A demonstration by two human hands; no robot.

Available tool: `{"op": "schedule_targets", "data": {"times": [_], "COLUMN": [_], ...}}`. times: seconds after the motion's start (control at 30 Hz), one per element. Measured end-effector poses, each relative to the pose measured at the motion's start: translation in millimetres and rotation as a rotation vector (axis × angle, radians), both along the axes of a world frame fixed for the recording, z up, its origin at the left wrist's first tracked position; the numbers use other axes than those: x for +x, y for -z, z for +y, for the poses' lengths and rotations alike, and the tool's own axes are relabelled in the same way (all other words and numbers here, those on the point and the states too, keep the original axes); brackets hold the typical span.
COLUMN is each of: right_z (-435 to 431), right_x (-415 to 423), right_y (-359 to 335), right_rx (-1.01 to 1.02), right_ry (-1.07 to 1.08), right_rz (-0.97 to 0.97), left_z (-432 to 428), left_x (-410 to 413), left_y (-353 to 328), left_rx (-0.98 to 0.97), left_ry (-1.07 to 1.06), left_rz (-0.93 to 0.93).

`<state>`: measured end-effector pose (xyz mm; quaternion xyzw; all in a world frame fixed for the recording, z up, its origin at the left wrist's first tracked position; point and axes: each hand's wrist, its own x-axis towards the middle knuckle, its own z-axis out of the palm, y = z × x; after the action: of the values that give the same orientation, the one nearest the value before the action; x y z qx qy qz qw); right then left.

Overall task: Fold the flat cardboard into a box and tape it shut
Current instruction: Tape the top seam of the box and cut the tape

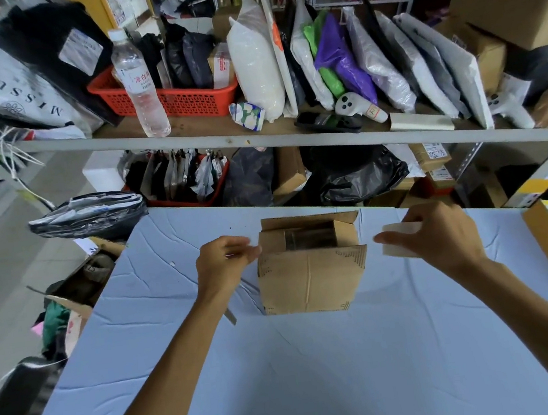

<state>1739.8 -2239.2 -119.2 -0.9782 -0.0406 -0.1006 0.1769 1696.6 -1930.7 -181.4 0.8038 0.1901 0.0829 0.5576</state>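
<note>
Cardboard box (pixel 311 271) stood folded, top still open; left hand (pixel 224 265) apparently pinched the tape end (pixel 253 248), right hand (pixel 441 235) gripped the tape roll (pixel 395 239).

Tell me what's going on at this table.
A person is assembling a cardboard box on the blue table. The box's top is partly open. The right hand grips a roll of tape beside it. The left hand pinches its fingers together at the box's upper left edge, possibly on a tape end.
</note>
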Motion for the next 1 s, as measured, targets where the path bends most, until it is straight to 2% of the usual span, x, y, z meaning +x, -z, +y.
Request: {"op": "schedule_targets", "data": {"times": [0.17, 0.33, 0.43, 0.6, 0.77, 0.9, 1.0], "right_z": [0, -8, -9, -4, 10, 12, 8], "right_x": [0, -2, -2, 5, 3, 4, 6], "right_y": [-1, -4, -1, 10, 29, 40, 45], "right_rx": [-0.014, 0.113, 0.078, -0.168, -0.166, -0.269, -0.274], "right_ry": [-0.022, -0.308, -0.384, -0.222, -0.083, -0.04, -0.033], "right_rz": [0.007, 0.086, 0.107, 0.108, 0.09, 0.067, 0.06], "left_z": [7, 10, 13, 4, 5, 8, 6], "left_x": [0, -2, -4, -6, -5, -2, -1], "left_y": [-5, -1, 3, 14, 27, 32, 37], "left_rx": [0.002, -0.01, 0.0, 0.032, 0.012, -0.008, -0.024], "left_ry": [0.045, -0.019, -0.055, -0.06, -0.079, -0.025, 0.011], "left_rz": [-0.077, -0.088, -0.097, -0.088, -0.113, -0.13, -0.131]}}
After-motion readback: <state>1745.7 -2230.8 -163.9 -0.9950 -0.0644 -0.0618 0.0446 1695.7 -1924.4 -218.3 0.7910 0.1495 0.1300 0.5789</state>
